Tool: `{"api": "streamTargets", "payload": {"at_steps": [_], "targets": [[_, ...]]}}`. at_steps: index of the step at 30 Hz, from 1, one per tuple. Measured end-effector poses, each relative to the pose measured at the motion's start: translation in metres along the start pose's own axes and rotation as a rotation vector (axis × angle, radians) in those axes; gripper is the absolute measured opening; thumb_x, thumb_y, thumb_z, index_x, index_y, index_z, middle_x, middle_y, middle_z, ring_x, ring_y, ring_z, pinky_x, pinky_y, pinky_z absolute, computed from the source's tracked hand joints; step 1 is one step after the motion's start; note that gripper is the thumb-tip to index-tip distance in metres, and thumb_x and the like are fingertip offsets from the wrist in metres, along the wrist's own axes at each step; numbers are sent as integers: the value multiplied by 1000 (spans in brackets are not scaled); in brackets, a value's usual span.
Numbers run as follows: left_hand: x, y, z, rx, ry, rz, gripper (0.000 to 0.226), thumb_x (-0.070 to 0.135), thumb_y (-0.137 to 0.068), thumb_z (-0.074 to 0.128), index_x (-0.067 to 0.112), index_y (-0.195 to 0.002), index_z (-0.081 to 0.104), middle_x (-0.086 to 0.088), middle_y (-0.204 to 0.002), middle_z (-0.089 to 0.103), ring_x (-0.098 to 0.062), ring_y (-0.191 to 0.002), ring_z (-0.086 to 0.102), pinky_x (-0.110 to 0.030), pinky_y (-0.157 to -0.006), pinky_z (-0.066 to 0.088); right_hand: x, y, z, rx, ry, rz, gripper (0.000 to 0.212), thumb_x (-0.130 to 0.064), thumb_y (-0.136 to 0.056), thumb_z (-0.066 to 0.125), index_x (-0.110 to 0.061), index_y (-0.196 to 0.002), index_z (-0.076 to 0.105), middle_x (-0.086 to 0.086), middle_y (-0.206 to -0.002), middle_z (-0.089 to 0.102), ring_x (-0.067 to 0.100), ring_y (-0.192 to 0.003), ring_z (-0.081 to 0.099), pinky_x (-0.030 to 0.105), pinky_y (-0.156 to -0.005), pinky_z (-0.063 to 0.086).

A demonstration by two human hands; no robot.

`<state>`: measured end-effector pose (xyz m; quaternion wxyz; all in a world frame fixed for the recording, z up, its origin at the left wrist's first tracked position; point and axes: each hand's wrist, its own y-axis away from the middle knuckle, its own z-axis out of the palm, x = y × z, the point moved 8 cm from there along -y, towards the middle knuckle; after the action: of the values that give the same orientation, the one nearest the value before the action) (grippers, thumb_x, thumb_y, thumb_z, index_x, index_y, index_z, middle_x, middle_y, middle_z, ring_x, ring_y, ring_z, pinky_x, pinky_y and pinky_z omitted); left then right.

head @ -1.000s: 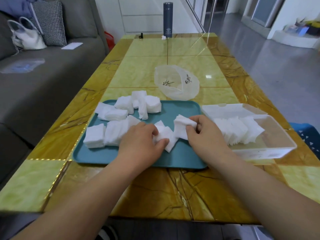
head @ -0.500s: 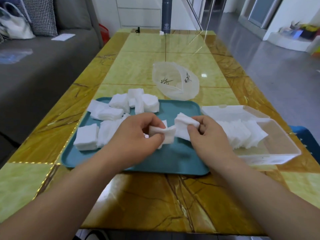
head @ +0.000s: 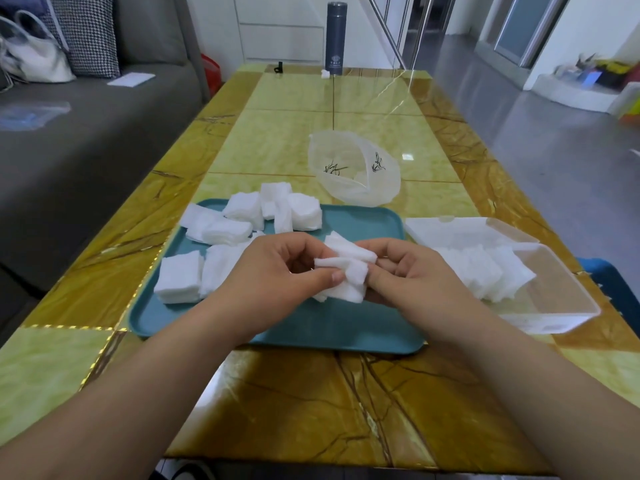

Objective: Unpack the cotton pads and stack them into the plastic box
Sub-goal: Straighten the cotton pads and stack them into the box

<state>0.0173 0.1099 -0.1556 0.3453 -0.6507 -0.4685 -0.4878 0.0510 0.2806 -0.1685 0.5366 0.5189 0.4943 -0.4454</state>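
Glossy yellow-and-brown marble bench (head: 311, 410), grey sofa (head: 86, 150) along its left side; teal tray (head: 346, 327) near the front edge, taken as reference.

Task item: small bunch of cotton pads (head: 346, 268), held in the air above the tray's middle, clear of its floor. The bunch is crumpled and fanned. Its long axis runs roughly left to right, about parallel to the tray's near rim, and the pad edges face the camera.

Left hand (head: 277, 271): forearm enters from the bottom left corner, fingers curled, thumb pressed on the near left edge of the bunch, so it grips the bunch.
Right hand (head: 415, 275): forearm enters from the bottom right, fingers curled, tips pinching the right end of the same bunch. The two hands almost meet over it.

On the tray's left and far parts: loose pads in small stacks (head: 180, 278), some flat, some tipped, one overhanging the far left rim.

Just right of the tray: clear plastic box (head: 561, 299), a leaning row of pads (head: 485, 268) in the end nearest the tray. Its lid (head: 450, 226) lies flat at the far end.

Behind the tray: opened translucent bag (head: 356, 174), mouth facing the tray. Far beyond the tray, at the bench's end: dark flask (head: 335, 36), upright.
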Motion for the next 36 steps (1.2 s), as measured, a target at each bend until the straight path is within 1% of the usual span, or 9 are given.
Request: {"api": "streamTargets", "payload": {"at_steps": [3,8,12,15,19,21,25,31,36], "targets": [[-1,-1,1,0,-19,1,10,14,-83,84,15,-91,79,-14,-87,77,-16,-71,67,-28,-69,57,0,1,1,-17,19,2,23,-5,-102,61,-10,-122,70,6,-106,81,21,-104,76,35,-94,61],[-5,-4,2,7,22,-10,9,15,-84,84,14,-91,78,-17,-91,77,-43,-91,71,-57,-85,59,-2,-1,-2,-3,99,-15,21,-10,-102,64,-15,-119,72,3,-102,81,19,-102,77,43,-99,59],[-6,-4,4,18,-24,-11,11,17,-84,84,13,-89,75,-14,-87,77,-38,-83,71,-44,-74,60,-2,-1,-1,-31,204,-42,22,-10,-102,62,-18,-119,73,3,-100,81,21,-102,76,47,-99,58],[-6,-4,2,86,-109,8,20,21,-82,86,14,-90,70,-6,-77,75,-11,-62,63,-21,-56,50,-3,1,-1,-71,152,-45,22,-9,-98,67,-18,-117,74,7,-102,81,26,-104,75,44,-100,59],[-7,-5,0,138,-257,36,47,35,-77,89,36,-113,58,4,-71,67,0,-58,57,-14,-56,44,-3,3,-1,-51,243,-74,35,-14,-83,86,-20,-114,72,-1,-100,81,14,-97,77,30,-93,60],[-7,-4,5,70,-288,44,49,33,-80,87,38,-119,59,2,-69,65,1,-57,55,-12,-56,43,-1,1,-6,7,312,-91,28,-7,-86,81,-17,-111,72,-1,-98,80,13,-94,76,31,-92,60],[-11,-4,17,-33,-320,51,10,26,-85,83,26,-91,75,10,-59,56,-1,-50,46,-13,-50,35,3,-2,-13,50,453,-94,26,-5,-92,70,-25,-108,76,-10,-99,78,4,-95,72,15,-84,55],[-17,-7,21,7,-407,62,9,31,-86,79,29,-88,71,8,-63,63,-1,-53,51,-17,-52,41,4,1,-17,168,473,-76,30,-5,-95,65,-31,-102,80,-31,-88,74,-11,-90,69,4,-73,48],[-17,-9,26,23,-456,94,7,31,-91,75,31,-94,69,8,-60,56,-2,-55,51,-16,-54,39,8,-2,-10,170,540,-79,31,-9,-98,62,-30,-116,78,-14,-105,79,-2,-99,70,9,-82,51]]}}
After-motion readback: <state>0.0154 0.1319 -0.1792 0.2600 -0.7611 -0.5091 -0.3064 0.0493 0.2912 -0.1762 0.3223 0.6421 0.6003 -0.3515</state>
